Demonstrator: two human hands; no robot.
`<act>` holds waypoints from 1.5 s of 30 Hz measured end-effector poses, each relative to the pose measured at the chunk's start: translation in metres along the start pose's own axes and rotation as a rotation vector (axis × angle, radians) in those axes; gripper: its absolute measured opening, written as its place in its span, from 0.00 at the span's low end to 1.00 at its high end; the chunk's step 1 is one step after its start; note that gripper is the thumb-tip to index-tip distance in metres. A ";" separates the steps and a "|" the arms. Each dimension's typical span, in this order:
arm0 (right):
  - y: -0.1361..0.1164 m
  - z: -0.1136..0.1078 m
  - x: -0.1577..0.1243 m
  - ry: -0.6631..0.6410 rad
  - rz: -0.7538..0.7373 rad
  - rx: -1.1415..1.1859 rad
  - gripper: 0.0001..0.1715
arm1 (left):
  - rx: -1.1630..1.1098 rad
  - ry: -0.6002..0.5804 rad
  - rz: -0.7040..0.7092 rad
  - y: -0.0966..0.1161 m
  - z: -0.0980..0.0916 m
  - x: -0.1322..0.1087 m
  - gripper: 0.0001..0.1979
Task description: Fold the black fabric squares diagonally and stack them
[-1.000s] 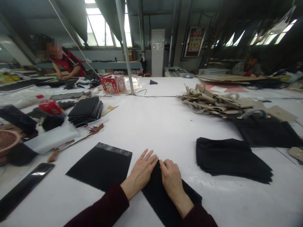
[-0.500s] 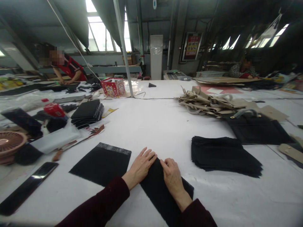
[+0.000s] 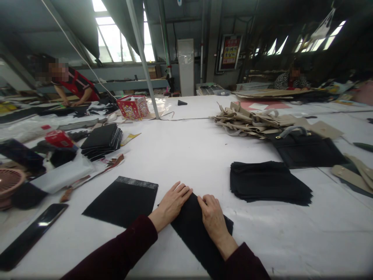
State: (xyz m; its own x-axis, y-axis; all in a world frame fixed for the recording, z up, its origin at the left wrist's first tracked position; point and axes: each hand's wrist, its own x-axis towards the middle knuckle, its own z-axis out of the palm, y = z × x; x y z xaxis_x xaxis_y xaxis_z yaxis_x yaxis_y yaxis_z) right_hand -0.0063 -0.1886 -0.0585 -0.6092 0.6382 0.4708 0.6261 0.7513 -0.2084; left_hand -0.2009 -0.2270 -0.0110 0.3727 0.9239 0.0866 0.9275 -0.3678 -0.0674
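item, as i read it from here: my left hand (image 3: 171,201) and right hand (image 3: 213,217), both grips open and flat on a black fabric panel (image 3: 195,229) on the white worktop (image 3: 186,147), with a second panel (image 3: 121,201) just beside it. further off lie stacked black panels (image 3: 269,182) and a red printed box (image 3: 133,107), its lettering too small for me to read.

Bag workshop: long white table (image 3: 180,155), stacked fabric panels (image 3: 269,182)

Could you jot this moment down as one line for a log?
Left hand: fingertips touching black fabric panel | Right hand: pressing black fabric panel | Nearby: stacked black fabric pieces
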 end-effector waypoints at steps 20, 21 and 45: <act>0.009 -0.010 -0.022 0.009 0.022 0.001 0.14 | 0.012 -0.065 0.102 0.014 -0.001 0.003 0.30; 0.010 -0.010 -0.023 0.009 0.024 0.003 0.14 | 0.017 -0.064 0.106 0.015 -0.001 0.004 0.31; 0.025 -0.034 -0.049 -0.031 0.031 0.029 0.14 | 0.000 -0.105 0.184 0.043 -0.007 0.013 0.30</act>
State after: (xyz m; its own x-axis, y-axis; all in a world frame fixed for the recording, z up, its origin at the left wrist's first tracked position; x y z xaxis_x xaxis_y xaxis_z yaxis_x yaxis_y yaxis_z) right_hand 0.0556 -0.2071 -0.0571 -0.6050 0.6657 0.4368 0.6309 0.7355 -0.2470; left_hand -0.1564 -0.2314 -0.0058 0.5306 0.8471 -0.0309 0.8441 -0.5314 -0.0723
